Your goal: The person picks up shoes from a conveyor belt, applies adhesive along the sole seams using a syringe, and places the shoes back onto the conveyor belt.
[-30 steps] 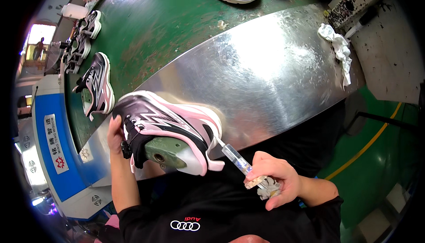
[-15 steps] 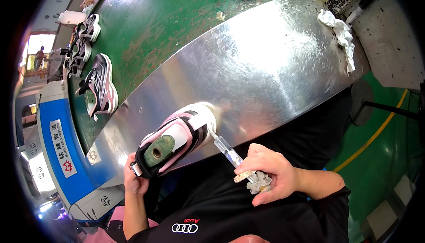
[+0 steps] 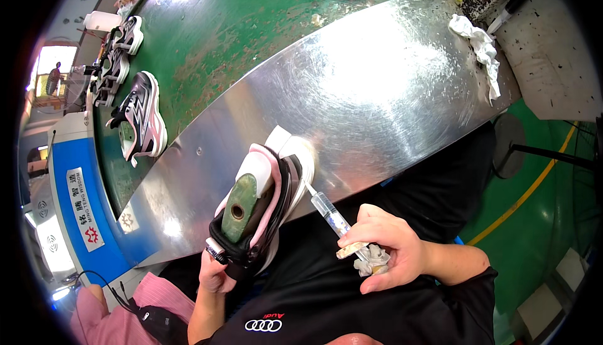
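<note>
A black, pink and white sneaker [image 3: 286, 185] is tilted over the near edge of the metal work surface, with a green shoe last [image 3: 240, 210] inside its opening. My left hand [image 3: 215, 274] grips it at the heel end, its fingers partly hidden behind the shoe. In my right hand [image 3: 392, 244] is a clear syringe [image 3: 331, 212] with a thin white tip, which reaches the white sole edge or stops just short; I cannot tell. Crumpled whitish tissue [image 3: 375, 261] is bunched in the same palm, around the plunger end.
The polished metal surface [image 3: 264, 100] borders a worn green conveyor [image 3: 207, 37]. Another sneaker [image 3: 143, 116] lies on its left, with several shoes behind it. A white crumpled cloth [image 3: 480, 53] sits at the right. Someone in pink [image 3: 166, 291] is close at lower left.
The sneaker has turned more upright in the view, its heel swinging right along with my left hand. The syringe has shifted slightly right. More of the person in pink shows.
</note>
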Motion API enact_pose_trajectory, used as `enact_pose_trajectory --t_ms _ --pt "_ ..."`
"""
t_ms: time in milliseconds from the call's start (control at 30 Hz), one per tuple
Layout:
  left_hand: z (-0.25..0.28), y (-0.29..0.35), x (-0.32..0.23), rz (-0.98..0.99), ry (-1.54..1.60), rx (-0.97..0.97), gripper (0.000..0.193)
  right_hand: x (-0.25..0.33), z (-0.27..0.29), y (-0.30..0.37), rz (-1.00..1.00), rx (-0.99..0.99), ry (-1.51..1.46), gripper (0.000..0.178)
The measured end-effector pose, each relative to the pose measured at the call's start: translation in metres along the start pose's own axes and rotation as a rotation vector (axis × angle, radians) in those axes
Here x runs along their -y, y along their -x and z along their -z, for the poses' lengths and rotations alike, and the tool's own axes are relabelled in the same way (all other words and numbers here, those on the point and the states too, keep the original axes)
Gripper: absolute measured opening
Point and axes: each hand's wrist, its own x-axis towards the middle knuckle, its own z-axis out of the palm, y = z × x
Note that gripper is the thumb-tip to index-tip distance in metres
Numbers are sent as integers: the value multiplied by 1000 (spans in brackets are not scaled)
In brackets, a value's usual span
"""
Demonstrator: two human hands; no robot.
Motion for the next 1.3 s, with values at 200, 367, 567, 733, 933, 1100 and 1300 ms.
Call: enact_pose_trajectory --t_ms 200,367,567,733,933,1100,1300 --pt "-11 -4 17 95 25 97 81 10 0 -6 12 -13 35 55" --pt "-32 -16 30 189 74 209 87 23 3 -15 -5 15 65 54" --pt "-48 -26 34 290 230 309 80 45 8 -23 -87 107 112 59" --pt "-50 -36 38 333 380 389 74 73 11 -19 -207 211 76 57" --pt "-73 -53 44 461 400 545 55 110 12 -10 -245 179 108 58" --pt "-83 -73 64 531 477 707 57 131 15 1 -230 170 217 59" --pt "-109 -92 71 550 350 781 46 146 18 20 -191 84 331 58"
